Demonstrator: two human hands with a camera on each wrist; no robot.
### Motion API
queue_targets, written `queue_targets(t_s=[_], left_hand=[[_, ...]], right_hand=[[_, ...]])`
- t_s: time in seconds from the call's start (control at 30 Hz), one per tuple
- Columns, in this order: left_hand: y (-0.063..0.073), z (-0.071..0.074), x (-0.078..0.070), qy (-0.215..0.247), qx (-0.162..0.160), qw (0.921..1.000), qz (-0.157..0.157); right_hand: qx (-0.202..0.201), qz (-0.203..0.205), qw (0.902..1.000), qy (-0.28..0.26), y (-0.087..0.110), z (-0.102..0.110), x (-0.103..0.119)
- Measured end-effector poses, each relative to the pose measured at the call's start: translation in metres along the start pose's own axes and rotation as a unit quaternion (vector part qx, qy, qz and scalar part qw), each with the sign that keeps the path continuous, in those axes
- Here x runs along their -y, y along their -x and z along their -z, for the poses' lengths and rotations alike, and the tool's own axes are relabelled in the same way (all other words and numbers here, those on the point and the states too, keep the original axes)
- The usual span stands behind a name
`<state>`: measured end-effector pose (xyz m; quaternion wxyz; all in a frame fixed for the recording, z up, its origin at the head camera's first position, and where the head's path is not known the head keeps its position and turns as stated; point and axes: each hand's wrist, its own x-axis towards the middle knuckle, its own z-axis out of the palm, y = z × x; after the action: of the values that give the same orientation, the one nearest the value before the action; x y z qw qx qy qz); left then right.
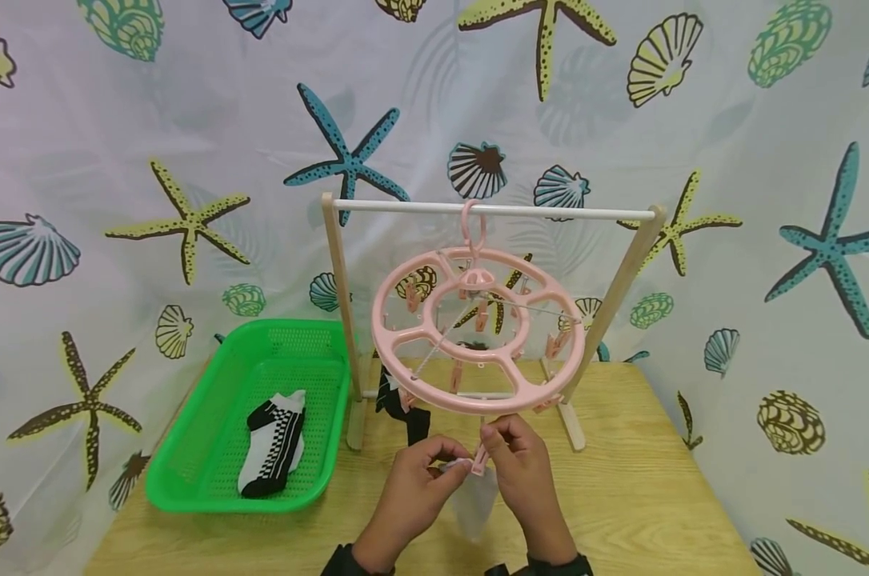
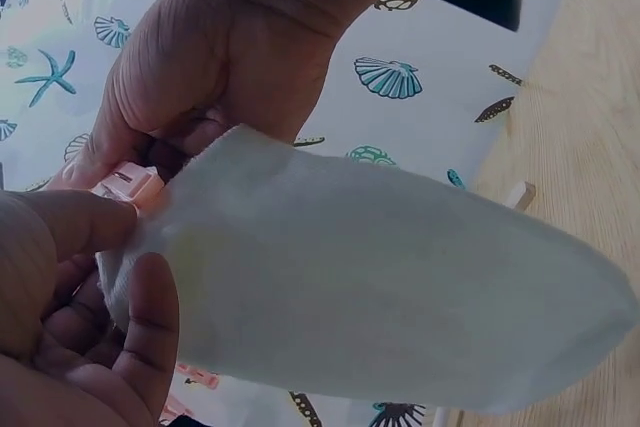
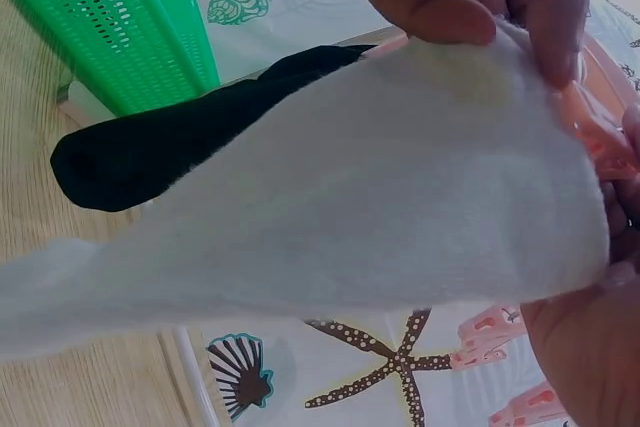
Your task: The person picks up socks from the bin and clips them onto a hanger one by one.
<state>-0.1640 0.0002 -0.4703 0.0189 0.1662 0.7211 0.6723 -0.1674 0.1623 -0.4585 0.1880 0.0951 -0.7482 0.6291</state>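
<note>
Under the near rim of a pink round clip hanger (image 1: 434, 398), both hands meet at a white sock (image 2: 380, 267). My left hand (image 1: 420, 488) pinches the sock's cuff between thumb and fingers. My right hand (image 1: 526, 480) grips a pink clothespin (image 1: 480, 461) that hangs from the hanger and touches the cuff. From there the sock (image 3: 380, 187) hangs down over the table. Behind it a black sock (image 3: 150, 152) hangs from the hanger. Whether the clothespin's jaws have closed on the cuff is hidden by the fingers.
The hanger hooks onto a white rail (image 1: 564, 212) between wooden posts (image 1: 339, 304). Several other pink clothespins dangle from its rings. On the left, a green basket (image 1: 171, 480) holds black-and-white checkered socks (image 1: 272, 448). A wooden table (image 1: 636, 480) lies beneath, with a patterned cloth behind.
</note>
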Motion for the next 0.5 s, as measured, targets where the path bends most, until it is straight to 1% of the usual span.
queue_targets(t_s=[0.1,0.33,0.4,0.5], left_hand=[[-0.0001,0.0001,-0.0011,0.009,-0.002,0.9999,-0.01],[-0.0012,-0.0004,-0.0036,0.047,-0.01,0.9984,-0.03],[-0.001,-0.0005,-0.0031,0.052,-0.008,0.9981,-0.031],[-0.0006,-0.0005,-0.0024,0.061,-0.005,0.9975,-0.035]], right_hand=[[0.003,-0.007,0.9999,-0.007,0.0001,-0.0001,0.0017],[0.009,-0.01,0.9999,-0.01,-0.0002,-0.0002,-0.0014],[0.018,-0.015,0.9997,-0.01,0.0,0.0005,-0.0011],[0.041,-0.026,0.9987,-0.016,0.0001,0.0017,-0.0017]])
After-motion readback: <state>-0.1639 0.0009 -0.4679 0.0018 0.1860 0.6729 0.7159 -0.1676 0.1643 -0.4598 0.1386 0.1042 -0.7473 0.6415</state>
